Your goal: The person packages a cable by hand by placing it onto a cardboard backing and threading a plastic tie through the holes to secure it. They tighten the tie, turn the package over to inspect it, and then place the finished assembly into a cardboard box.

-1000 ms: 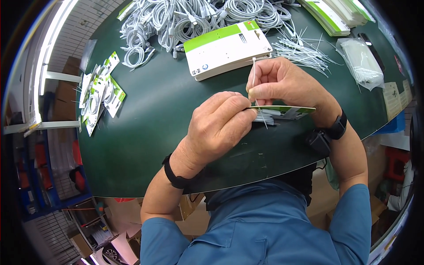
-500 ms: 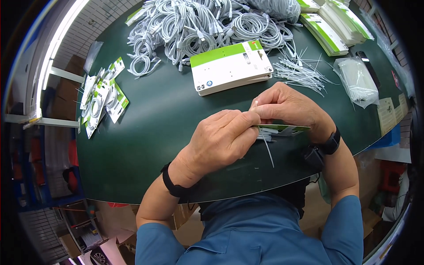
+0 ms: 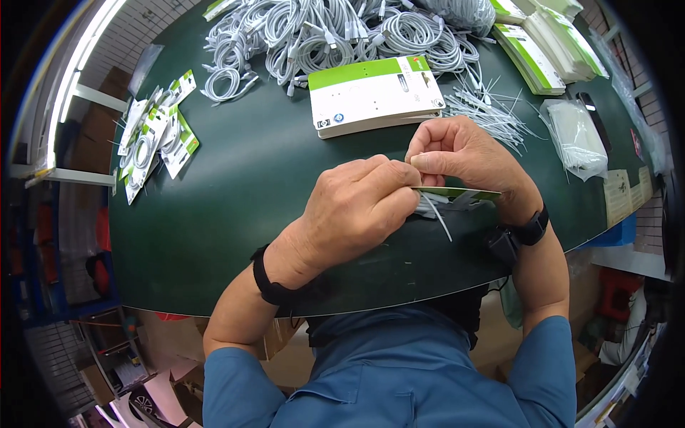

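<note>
My left hand (image 3: 360,203) has its grip pinched on a card (image 3: 467,192) over the near part of the green desk (image 3: 214,250), a white tie (image 3: 441,219) poking out on the near side. My right hand (image 3: 464,155) curls in beside it, fingertips together; I can't tell what they hold. I judge this as fastening a cable to the card; next calls for a steady left pinch. Beyond lie a card stack (image 3: 378,100), loose ties (image 3: 489,118) and coiled cables (image 3: 314,39); a lit tube (image 3: 93,46) runs far left.
</note>
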Available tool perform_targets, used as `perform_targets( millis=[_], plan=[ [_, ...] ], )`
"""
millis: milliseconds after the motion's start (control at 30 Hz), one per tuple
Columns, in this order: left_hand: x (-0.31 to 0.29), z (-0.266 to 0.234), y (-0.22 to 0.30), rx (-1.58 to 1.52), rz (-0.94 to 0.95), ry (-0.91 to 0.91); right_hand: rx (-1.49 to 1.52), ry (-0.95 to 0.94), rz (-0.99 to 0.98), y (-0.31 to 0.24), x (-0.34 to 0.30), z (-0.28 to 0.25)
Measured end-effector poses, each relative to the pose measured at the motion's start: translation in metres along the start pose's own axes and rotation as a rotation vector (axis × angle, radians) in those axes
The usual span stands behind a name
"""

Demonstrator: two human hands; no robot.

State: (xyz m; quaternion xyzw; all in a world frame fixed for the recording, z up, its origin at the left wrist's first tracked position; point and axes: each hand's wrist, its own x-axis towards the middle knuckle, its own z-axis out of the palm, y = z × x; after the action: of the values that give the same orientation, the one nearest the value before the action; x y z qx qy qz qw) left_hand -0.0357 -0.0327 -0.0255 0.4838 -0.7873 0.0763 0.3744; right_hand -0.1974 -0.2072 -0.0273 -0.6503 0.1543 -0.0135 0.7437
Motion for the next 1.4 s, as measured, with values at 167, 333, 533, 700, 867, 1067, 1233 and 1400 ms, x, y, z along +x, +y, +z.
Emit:
perform_targets(
  millis=[167,333,533,700,867,1067,1233,1400],
  plan=[
    [-0.001,-0.002,0.003,-0.133,-0.200,0.032,0.004,0.053,0.011,-0.008,-0.001,0.002],
    [0.000,-0.012,0.009,-0.365,-0.562,-0.016,-0.065,0.321,-0.115,-0.024,-0.014,-0.016],
    [0.001,-0.013,0.006,-0.490,-0.797,-0.062,-0.702,0.249,-0.430,-0.041,-0.023,0.013],
    [-0.003,-0.007,0.001,-0.484,-0.816,-0.063,-1.095,0.243,-0.539,-0.029,-0.017,0.031],
    [-0.003,-0.007,-0.003,-0.496,-0.857,-0.070,-1.177,0.249,-0.562,-0.036,-0.019,0.044],
    [-0.003,-0.005,0.000,-0.515,-0.834,-0.023,-1.167,0.261,-0.581,-0.020,-0.014,0.042],
    [-0.003,-0.006,0.000,-0.562,-0.847,-0.008,-1.132,0.231,-0.581,-0.020,-0.014,0.042],
    [-0.009,-0.004,-0.003,-0.544,-0.837,-0.024,-1.006,0.278,-0.622,-0.018,-0.009,0.041]
  ],
)
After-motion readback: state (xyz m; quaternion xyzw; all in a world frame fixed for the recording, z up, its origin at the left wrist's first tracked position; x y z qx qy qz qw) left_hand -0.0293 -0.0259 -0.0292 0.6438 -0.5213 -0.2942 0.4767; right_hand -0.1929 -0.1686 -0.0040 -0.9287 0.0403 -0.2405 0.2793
